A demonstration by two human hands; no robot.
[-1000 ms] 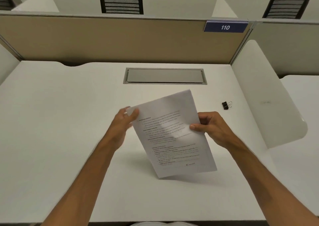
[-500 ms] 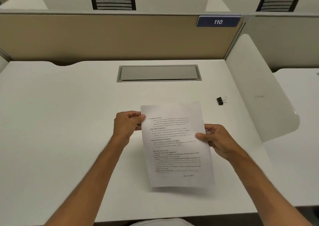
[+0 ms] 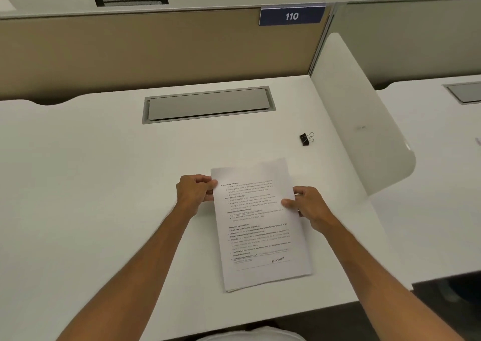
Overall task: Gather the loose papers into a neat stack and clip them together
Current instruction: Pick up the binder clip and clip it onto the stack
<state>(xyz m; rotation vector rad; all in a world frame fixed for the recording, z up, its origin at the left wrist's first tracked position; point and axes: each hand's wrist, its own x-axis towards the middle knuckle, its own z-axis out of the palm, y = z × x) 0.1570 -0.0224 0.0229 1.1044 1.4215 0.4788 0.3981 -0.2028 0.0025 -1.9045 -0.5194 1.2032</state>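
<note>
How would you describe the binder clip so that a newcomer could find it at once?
Start at the blue 110 sign on the partition, then look down to the white desk. The binder clip lies alone beside the right divider, small and black with wire loops.

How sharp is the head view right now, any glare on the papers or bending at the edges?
Head view: even, soft light, no glare on the papers; bold lines readable, fine print blurred. Binder clip small but distinct. Wide-angle bending curves the desk edges and partition. Both hands, left and right, look sharp.
</note>
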